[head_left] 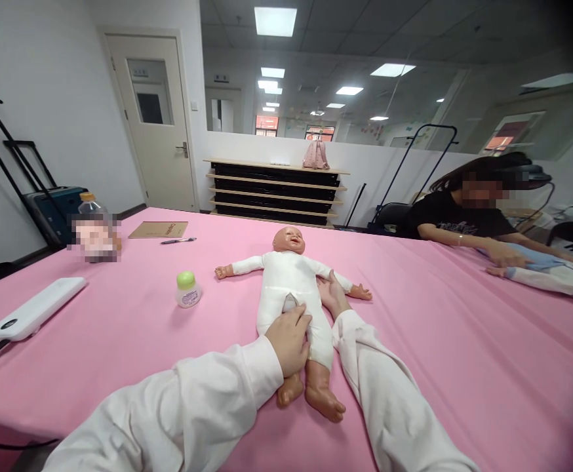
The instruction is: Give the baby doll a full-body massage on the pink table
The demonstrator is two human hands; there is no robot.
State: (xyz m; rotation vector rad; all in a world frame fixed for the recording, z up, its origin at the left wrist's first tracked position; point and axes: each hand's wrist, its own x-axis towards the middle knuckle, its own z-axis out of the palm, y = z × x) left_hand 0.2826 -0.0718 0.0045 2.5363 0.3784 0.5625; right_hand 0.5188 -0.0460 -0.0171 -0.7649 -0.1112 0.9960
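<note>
A baby doll [286, 282] in a white bodysuit lies on its back on the pink-covered table, arms spread and head away from me. My left hand [289, 337] rests over its lower belly and thigh, fingers laid out on the cloth and holding nothing. By those fingertips, a small gap in the suit shows something grey. Against the doll's other side, under its outstretched arm, is my right hand [333, 296], thumb apart from the fingers; part of it is hidden by the doll.
Left of the doll stands a small jar with a green lid [188, 290]. Farther left are a white power bank [38, 308] with a cable, a bottle [94, 229], a brown notebook [158, 229] and a pen [178, 240]. At right, a person [463, 216] handles another doll [552, 272].
</note>
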